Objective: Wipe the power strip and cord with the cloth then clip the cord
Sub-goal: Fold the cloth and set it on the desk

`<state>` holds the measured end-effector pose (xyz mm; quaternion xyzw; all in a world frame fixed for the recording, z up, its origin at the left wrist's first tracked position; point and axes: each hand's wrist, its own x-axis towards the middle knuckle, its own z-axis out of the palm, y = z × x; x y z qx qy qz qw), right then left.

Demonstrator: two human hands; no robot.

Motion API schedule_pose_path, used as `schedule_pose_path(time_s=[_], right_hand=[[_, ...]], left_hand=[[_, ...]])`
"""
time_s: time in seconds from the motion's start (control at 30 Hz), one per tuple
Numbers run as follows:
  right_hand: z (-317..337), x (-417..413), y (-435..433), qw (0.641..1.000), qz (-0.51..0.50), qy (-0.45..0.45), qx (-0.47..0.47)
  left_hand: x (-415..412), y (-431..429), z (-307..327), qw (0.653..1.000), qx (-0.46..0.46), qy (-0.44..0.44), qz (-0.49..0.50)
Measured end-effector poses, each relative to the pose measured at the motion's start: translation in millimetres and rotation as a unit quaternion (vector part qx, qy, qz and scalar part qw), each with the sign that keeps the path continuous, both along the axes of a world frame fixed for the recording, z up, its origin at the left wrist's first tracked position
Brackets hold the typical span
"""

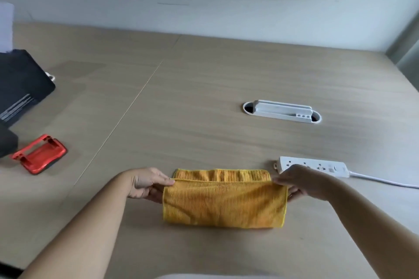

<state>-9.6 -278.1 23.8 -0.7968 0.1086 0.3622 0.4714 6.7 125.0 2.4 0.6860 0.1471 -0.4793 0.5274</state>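
Note:
An orange-yellow cloth [223,201] lies folded on the wooden table [192,102] right in front of me. My left hand [148,184] pinches its upper left corner and my right hand [301,184] pinches its upper right corner, the top layer raised slightly. A white power strip [317,166] lies just behind my right hand, partly hidden by it. Its white cord [383,181] runs off to the right edge of the view.
A red clip-like holder [39,154] sits at the left. A black box [20,88] and another dark object lie at the far left. A white cable grommet [282,111] is set into the table behind the power strip. A wall stands at the back.

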Motion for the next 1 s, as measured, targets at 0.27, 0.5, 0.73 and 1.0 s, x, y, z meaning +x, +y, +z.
schedule_pose_path(time_s=[0.27,0.5,0.73,1.0], right_hand=[[-28.6,17.8,23.3,0.977,-0.045,-0.138,-0.154],[-30.9,-9.7,27.3,0.918,-0.022,-0.287,-0.273],[-53.3,-61.9,18.6,0.933,0.034,-0.134,-0.332],[-70.6,-90.4,31.9,0.956,0.0,-0.143,-0.258]], left_hand=[[14.5,-18.6,-20.9,0.992,0.104,-0.07,0.029],[14.7,-35.0,-6.0,0.865,0.412,-0.276,-0.082],[3.3,-159.9,-9.1,0.845,0.295,-0.384,-0.226],[-18.3,-272.8,-38.3,0.847,0.316,-0.35,-0.246]])
